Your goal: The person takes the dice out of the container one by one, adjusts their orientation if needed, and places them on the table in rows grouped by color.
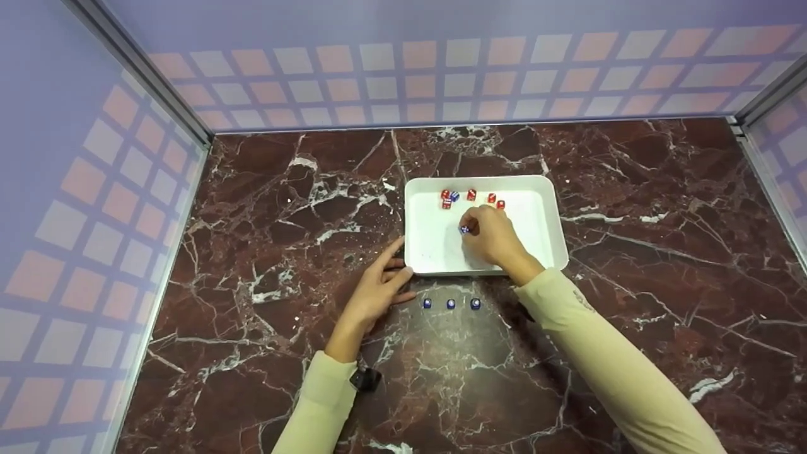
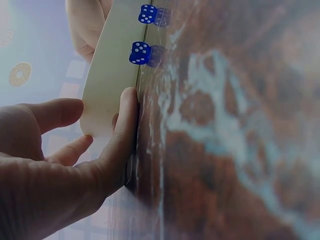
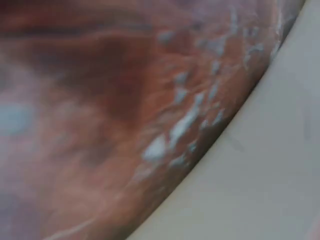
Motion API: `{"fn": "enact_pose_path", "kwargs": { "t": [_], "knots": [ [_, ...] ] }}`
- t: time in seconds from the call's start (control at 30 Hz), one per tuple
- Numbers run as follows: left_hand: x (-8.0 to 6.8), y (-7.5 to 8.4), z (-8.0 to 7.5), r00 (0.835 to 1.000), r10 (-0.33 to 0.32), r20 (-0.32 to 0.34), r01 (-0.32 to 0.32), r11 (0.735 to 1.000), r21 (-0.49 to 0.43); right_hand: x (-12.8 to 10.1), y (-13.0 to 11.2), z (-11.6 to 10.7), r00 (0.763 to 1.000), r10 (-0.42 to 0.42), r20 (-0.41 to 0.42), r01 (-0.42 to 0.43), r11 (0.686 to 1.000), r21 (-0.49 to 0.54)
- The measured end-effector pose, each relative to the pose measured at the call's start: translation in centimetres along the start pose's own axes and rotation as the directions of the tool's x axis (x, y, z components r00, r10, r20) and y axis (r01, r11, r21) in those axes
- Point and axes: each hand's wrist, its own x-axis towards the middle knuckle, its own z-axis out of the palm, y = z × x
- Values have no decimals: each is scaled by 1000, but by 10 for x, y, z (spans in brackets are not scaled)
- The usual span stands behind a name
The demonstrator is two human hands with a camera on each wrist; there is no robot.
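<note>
Blue die [image 1: 464, 229] between right hand [image 1: 493, 236] fingertips.

White tray [image 1: 543, 217], red and blue dice [image 1: 451, 304] (white-spotted), maroon marble.

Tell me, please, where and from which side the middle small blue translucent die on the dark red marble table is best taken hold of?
Pinch the middle small blue translucent die from above, by its near and far faces. Its blue neighbours flank it left and right in the row, leaving those sides tighter, while its top and front are open.
</note>
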Motion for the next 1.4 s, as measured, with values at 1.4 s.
{"fn": "enact_pose_path", "kwargs": {
  "t": [1.4],
  "knots": [
    [-2, 1, 0, 1000, -15, 2, 15, 1000, -2, -69, 30, -33, 991, -89, -99, 104, 982, 156]
  ]
}}
